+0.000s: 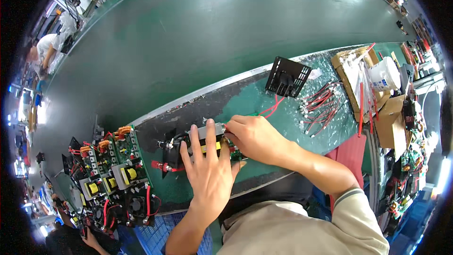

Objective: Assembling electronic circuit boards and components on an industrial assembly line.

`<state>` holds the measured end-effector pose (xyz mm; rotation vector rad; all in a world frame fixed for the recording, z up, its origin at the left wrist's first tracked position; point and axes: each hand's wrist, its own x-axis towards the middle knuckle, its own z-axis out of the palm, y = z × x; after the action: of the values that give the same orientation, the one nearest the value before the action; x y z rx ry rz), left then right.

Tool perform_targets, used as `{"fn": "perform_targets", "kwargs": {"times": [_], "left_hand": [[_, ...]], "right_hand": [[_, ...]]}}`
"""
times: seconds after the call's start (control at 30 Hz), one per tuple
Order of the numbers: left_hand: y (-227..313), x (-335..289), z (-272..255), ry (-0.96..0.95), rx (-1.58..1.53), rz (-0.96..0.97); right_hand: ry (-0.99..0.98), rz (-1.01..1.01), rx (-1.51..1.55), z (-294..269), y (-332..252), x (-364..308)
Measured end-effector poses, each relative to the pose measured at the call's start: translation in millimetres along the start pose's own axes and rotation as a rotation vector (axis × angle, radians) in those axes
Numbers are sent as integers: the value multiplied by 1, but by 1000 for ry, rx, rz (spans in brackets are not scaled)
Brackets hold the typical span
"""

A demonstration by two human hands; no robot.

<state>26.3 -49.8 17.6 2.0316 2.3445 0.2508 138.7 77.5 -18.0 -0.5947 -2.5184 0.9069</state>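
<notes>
A circuit board assembly with a grey metal block (207, 131), a yellow-wrapped part and a black end piece lies on the green worktop under both hands. My left hand (208, 172) rests over it, fingers stretched out and spread. At the assembly's right end my right hand (257, 137) is closed, its fingertips pressed together; a bit of red shows beside them, but what they grip is hidden. Red wires (271, 108) run from behind my right hand to a black vented panel (289, 76), which stands tilted beyond it.
Several similar board assemblies (113, 170) crowd the left end of the bench. To the right lie loose red and black wires (323, 106), a cardboard box (351, 78) and a white tub (384, 73). A metal-edged green surface (188, 42) stretches behind. Other people work at the left.
</notes>
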Motion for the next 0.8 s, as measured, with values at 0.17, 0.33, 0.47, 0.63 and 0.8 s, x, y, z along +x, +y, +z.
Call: {"fn": "perform_targets", "kwargs": {"times": [0.17,0.33,0.47,0.63,0.8], "left_hand": [[-7,0,2,-5,-63,82],[-28,10,-5,207,-606,32],[-19,39,-8,216,-785,95],[-19,54,0,59,-713,228],[-16,50,1,110,-763,177]], "right_hand": [[89,156,233,-9,3,3],[344,164,369,-19,-23,-6],[424,203,311,-20,-26,-25],[460,209,268,-22,-29,-38],[508,193,198,-18,-19,-49]]}}
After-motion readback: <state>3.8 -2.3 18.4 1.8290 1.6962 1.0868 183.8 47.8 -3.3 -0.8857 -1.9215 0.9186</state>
